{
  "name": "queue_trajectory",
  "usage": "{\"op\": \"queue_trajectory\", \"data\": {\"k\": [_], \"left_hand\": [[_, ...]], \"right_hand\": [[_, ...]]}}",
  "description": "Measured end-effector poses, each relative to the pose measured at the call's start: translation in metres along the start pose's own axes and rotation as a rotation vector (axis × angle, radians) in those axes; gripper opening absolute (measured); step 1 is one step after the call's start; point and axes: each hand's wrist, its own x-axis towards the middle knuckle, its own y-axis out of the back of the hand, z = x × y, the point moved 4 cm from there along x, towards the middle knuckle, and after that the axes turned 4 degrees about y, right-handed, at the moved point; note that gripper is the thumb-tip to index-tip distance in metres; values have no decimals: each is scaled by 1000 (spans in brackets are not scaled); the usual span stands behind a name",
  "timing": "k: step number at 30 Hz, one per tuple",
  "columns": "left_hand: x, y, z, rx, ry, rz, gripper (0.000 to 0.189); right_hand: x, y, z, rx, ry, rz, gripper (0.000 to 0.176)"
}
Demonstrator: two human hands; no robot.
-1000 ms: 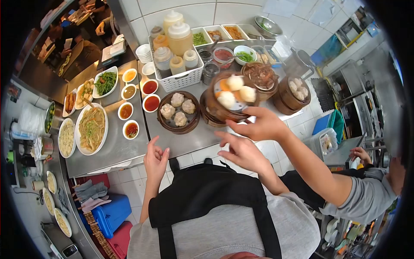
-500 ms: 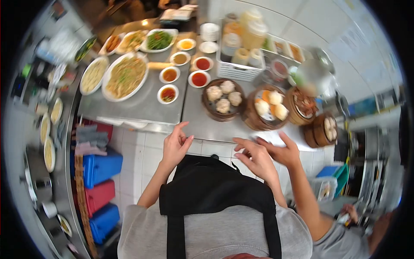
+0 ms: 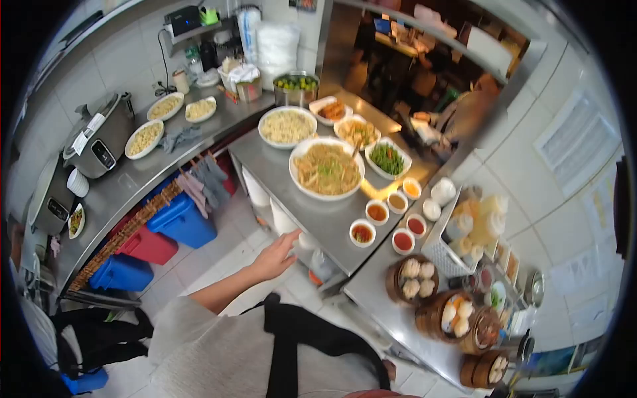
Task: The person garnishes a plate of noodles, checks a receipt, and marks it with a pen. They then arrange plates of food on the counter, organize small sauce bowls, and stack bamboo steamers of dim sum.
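My left hand point(image 3: 275, 257) reaches forward over the floor, short of the steel counter's point(image 3: 265, 166) front edge. Its fingers are stretched out and hold nothing. Beyond it on the counter stand a large oval plate of noodles point(image 3: 325, 169), a plate of pale rice or noodles point(image 3: 287, 126) and a dish of green vegetables point(image 3: 387, 159). Small sauce bowls point(image 3: 377, 212) sit to their right. Bamboo steamers with dumplings point(image 3: 412, 278) and pale buns point(image 3: 456, 314) rest on the lower right counter. I cannot make out my right hand in this view.
A side counter at left bears a cooker point(image 3: 99, 142) and plates point(image 3: 144, 139). Below it stand blue bins point(image 3: 182, 219) and a red bin point(image 3: 147, 245). A white basket of bottles point(image 3: 446, 245) is at right. A person in a black apron point(image 3: 99, 338) is at lower left.
My view has swung left, so the counters now lie further right and the side counter shows fully. My right hand and the other person's hand beside it have left the view.
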Motion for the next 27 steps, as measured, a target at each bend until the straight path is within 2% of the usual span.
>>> {"op": "queue_trajectory", "data": {"k": [1,2,4,7,11,13,16,17,18,20,21,23,25,27], "left_hand": [[2,11,-1,1,-29,37,59],[1,19,-3,17,-30,18,60],[-4,31,-18,42,-29,16,61],[-15,38,-64,115,78,-34,61],[-47,44,-158,321,215,-205,55],[-83,46,-242,445,306,-233,54],[-160,68,-332,622,647,-345,47],[-186,78,-345,663,821,-460,53],[-208,84,-347,699,996,-568,59],[-236,91,-317,696,1103,-516,58],[-234,87,-303,700,1109,-504,58],[-222,69,-281,711,1098,-635,58],[-198,35,-316,688,846,-602,57],[-154,10,-282,579,739,-426,54]], "right_hand": [[15,4,-16,-162,-7,175,49],[15,-2,-36,-227,12,257,49],[21,-26,-70,-257,62,327,49],[34,-57,-96,-273,130,347,49],[54,-97,-123,-262,193,351,49],[61,-107,-128,-261,209,335,49],[68,-114,-131,-252,214,308,49],[72,-116,-133,-247,217,295,49],[76,-116,-134,-245,220,285,50],[85,-115,-135,-241,227,256,50],[89,-114,-134,-236,227,244,50],[98,-114,-134,-236,228,226,50],[104,-113,-135,-240,226,211,50],[110,-114,-135,-244,226,192,50]]}}
